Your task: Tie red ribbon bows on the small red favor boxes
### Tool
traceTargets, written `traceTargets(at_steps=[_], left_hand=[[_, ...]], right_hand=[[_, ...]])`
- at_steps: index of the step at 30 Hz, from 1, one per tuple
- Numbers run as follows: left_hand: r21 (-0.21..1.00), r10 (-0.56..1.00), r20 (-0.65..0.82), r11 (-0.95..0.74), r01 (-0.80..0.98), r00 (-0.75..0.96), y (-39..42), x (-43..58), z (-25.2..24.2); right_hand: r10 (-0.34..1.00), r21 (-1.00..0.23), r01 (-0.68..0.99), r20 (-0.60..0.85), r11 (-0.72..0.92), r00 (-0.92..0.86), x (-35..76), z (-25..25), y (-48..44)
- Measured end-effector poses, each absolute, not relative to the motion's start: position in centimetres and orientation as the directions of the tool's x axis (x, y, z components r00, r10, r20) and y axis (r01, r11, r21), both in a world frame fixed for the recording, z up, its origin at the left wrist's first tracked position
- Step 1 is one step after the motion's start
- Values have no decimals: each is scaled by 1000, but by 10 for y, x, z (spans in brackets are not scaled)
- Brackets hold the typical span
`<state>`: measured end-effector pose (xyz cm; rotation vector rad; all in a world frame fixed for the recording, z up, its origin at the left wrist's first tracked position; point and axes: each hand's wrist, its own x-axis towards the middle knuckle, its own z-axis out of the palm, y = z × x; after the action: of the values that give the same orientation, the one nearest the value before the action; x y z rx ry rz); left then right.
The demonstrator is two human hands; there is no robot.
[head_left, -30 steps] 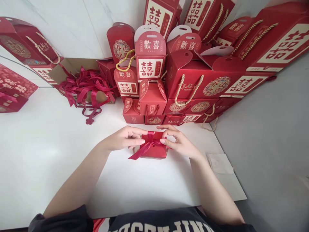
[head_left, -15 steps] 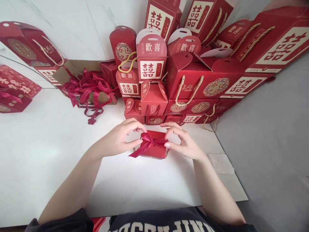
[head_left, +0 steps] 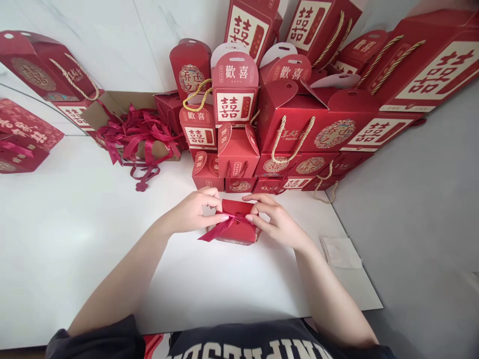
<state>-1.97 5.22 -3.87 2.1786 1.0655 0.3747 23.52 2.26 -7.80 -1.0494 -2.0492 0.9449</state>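
A small red gift box sits on the white table right in front of me. Across its top runs a dark pink ribbon, tied near the middle, with one loose tail hanging over the left front. My left hand pinches the ribbon between thumb and fingers on the left of the knot. From the other side, my right hand has its thumb and index finger closed on the ribbon just right of the knot. Its other fingers reach over the far edge of the box. The fingertips partly hide the knot.
Behind the box stand stacked red gift boxes with rope handles. A cardboard box overflowing with pink ribbons is at the back left. More red boxes lie far left. A white tissue rests near the grey wall.
Both hands have moved inward toward the knot. My thumbs and fingers, which were at the box's sides, now pinch the ribbon close to its middle.
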Motion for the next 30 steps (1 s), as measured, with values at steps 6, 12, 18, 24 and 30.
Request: traceTargets(at_steps=[6, 12, 18, 24, 30], left_hand=[[862, 745, -195, -181, 474, 638, 61, -21, -49], [954, 685, -281, 125, 272, 672, 63, -25, -57], [922, 765, -323, 124, 366, 556, 65, -20, -62], [887, 777, -380, 152, 435, 502, 62, -17, -67], [888, 776, -282, -12, 460, 564, 60, -16, -61]], right_hand=[[906, -883, 349, 168, 313, -388, 233, -87, 27], [911, -960, 222, 70, 173, -407, 230, -85, 26], [890, -964, 225, 25, 142, -454, 234, -83, 25], [838, -979, 195, -61, 55, -542, 239, -84, 28], [698, -959, 270, -137, 84, -702, 278, -82, 42]])
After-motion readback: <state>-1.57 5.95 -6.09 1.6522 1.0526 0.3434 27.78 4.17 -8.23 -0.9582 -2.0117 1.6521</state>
